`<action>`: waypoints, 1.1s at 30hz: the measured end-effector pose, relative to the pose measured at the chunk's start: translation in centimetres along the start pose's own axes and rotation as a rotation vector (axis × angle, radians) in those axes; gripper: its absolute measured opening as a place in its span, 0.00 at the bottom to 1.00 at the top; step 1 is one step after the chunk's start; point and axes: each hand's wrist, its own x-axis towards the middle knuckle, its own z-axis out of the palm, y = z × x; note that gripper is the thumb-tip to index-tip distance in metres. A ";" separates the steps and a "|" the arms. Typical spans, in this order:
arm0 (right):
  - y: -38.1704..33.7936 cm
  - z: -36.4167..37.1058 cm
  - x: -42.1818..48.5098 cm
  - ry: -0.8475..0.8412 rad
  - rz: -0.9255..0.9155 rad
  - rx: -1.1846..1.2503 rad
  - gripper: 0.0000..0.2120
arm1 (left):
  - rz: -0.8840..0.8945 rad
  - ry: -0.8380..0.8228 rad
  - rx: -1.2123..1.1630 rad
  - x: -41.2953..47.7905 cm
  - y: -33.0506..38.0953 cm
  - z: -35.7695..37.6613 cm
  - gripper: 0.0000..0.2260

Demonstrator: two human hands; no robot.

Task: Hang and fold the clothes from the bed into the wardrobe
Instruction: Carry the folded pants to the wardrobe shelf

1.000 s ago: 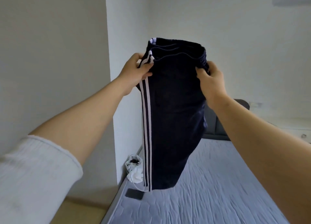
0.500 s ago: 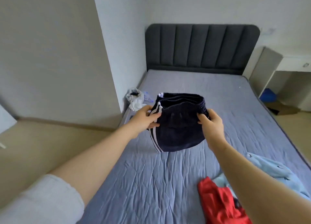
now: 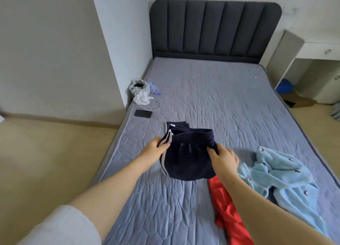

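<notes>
The dark blue trousers [image 3: 187, 156] with white side stripes are folded over and held low above the bed [image 3: 211, 90], near its left edge. Their elastic waistband points away from the person, and one end of the trousers lies flat on the mattress just behind the waistband. The left hand [image 3: 153, 152] grips the striped side of the trousers, with the fingers curled around the cloth. The right hand [image 3: 224, 158] pinches the other side, just below the waistband. Just to the right of the trousers, a red garment [image 3: 226, 208] lies on the mattress, and a light blue garment [image 3: 283, 173] lies further right. Beyond the trousers to the left are a dark phone [image 3: 143, 113], a white cable [image 3: 156, 107] and a small white bag [image 3: 140, 90]. Far behind the trousers stands the dark padded headboard [image 3: 215, 27].
</notes>
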 end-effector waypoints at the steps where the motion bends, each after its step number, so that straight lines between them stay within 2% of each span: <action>1: -0.4 -0.1 0.2 -0.017 -0.003 0.097 0.11 | 0.014 0.006 -0.013 0.1 0.4 -0.1 0.09; 4: -0.6 -0.2 -0.2 -0.111 0.080 0.329 0.11 | 0.023 -0.013 0.033 0.0 0.4 -0.2 0.13; 7: 0.4 0.5 -1.2 -0.192 0.126 0.300 0.10 | -0.016 -0.059 0.094 -0.4 -1.1 0.1 0.14; 12: 2.7 1.4 -2.6 -0.532 0.322 0.375 0.08 | -0.190 -0.188 0.069 -1.3 -5.0 0.7 0.20; 16: 4.2 2.4 -2.3 -0.601 0.367 0.320 0.08 | -0.252 -0.262 -0.028 -1.3 -6.6 1.0 0.19; 20: 4.4 3.7 -0.4 -0.598 0.342 0.170 0.04 | -0.255 -0.243 0.083 0.5 -7.0 1.1 0.12; 22: 4.1 4.2 2.3 -0.586 0.269 0.044 0.08 | -0.243 -0.188 0.043 2.7 -6.4 1.4 0.08; 24: 2.8 4.8 6.0 -0.443 0.181 -0.064 0.12 | -0.212 -0.060 -0.008 6.2 -4.9 1.7 0.13; 26: 1.0 5.7 10.0 -0.264 0.158 0.039 0.16 | -0.186 0.071 -0.066 10.5 -3.5 1.8 0.19; 28: -0.2 7.1 13.7 -0.180 0.153 0.226 0.22 | -0.142 0.136 -0.111 14.7 -2.8 2.0 0.24; 30: 0.2 8.8 15.8 -0.166 0.158 0.264 0.25 | -0.126 0.154 -0.090 17.7 -3.5 3.0 0.27; 33: 3.8 11.4 16.0 -0.220 0.195 0.187 0.25 | -0.131 0.128 -0.038 19.7 -7.0 5.5 0.27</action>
